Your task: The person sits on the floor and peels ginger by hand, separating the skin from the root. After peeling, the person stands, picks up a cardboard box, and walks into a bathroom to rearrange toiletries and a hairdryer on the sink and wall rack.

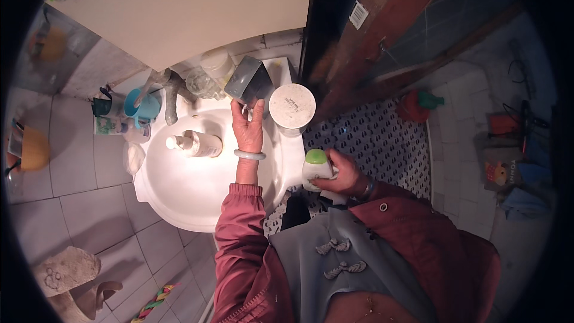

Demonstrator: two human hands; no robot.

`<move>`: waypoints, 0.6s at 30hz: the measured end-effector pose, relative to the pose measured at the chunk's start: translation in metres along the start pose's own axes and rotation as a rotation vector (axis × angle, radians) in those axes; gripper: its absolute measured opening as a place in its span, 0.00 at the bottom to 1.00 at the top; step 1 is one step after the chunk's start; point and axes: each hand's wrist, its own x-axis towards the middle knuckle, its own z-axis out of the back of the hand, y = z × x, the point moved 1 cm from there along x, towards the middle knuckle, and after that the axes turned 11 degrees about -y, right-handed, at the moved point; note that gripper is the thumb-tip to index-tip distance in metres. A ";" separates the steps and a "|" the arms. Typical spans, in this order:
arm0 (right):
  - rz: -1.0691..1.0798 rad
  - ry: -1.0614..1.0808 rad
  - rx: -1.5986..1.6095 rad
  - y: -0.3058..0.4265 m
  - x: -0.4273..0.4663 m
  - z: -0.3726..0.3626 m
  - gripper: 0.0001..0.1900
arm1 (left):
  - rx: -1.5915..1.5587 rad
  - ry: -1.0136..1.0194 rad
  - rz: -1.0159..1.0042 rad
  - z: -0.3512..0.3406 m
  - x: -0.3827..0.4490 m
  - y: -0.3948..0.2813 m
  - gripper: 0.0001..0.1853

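Observation:
My left hand (249, 130), with a pale bangle at its wrist, reaches over the washbasin (179, 202) and grips the near end of a dark box-shaped container (249, 81) at the back rim. In my right hand (345, 174) is a white bottle with a green cap (316, 161), held to the right of the basin; something white, partly hidden, is under my fingers. A white pump bottle (202, 144) lies on its side in the bowl. Beside the dark container stands a round tub with a whitish lid (292, 106).
A metal faucet (171, 98), a light-blue cup (142, 105), a glass vessel (202, 82) and a white-lidded jar (217, 63) line the back rim. Above them juts a large pale panel (202, 4). A reddish door frame (381, 13) rises at the right, near a patterned mat (372, 143).

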 end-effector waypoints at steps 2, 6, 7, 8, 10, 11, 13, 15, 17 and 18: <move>-0.021 0.006 0.008 -0.004 0.000 0.001 0.24 | 0.098 0.011 -0.022 0.003 -0.002 -0.002 0.20; -0.055 0.014 0.000 -0.009 0.000 0.001 0.24 | 0.114 0.002 -0.069 -0.002 -0.001 -0.004 0.20; -0.058 0.014 -0.008 -0.010 0.000 0.000 0.24 | 0.104 -0.010 -0.085 -0.004 0.000 -0.003 0.21; -0.069 0.014 -0.002 -0.011 0.000 0.000 0.24 | 0.134 -0.027 -0.083 -0.006 0.002 -0.002 0.21; -0.100 0.019 0.009 -0.013 0.001 -0.002 0.24 | 0.202 -0.067 -0.070 -0.009 0.002 0.003 0.22; -0.102 0.013 0.009 -0.014 0.001 -0.002 0.24 | 0.210 -0.077 -0.077 -0.009 0.001 0.005 0.23; -0.106 0.002 0.010 -0.015 0.001 -0.002 0.24 | 0.234 -0.107 -0.089 -0.005 -0.001 0.009 0.25; -0.090 -0.013 0.025 -0.015 0.001 -0.005 0.24 | 0.332 -0.103 -0.067 0.006 -0.007 0.011 0.29; -0.073 -0.047 0.026 -0.015 0.002 -0.009 0.24 | 0.416 -0.106 -0.100 0.020 -0.016 0.011 0.30; -0.038 -0.070 0.051 -0.014 0.003 -0.012 0.25 | 0.413 -0.087 -0.062 0.030 -0.023 0.010 0.29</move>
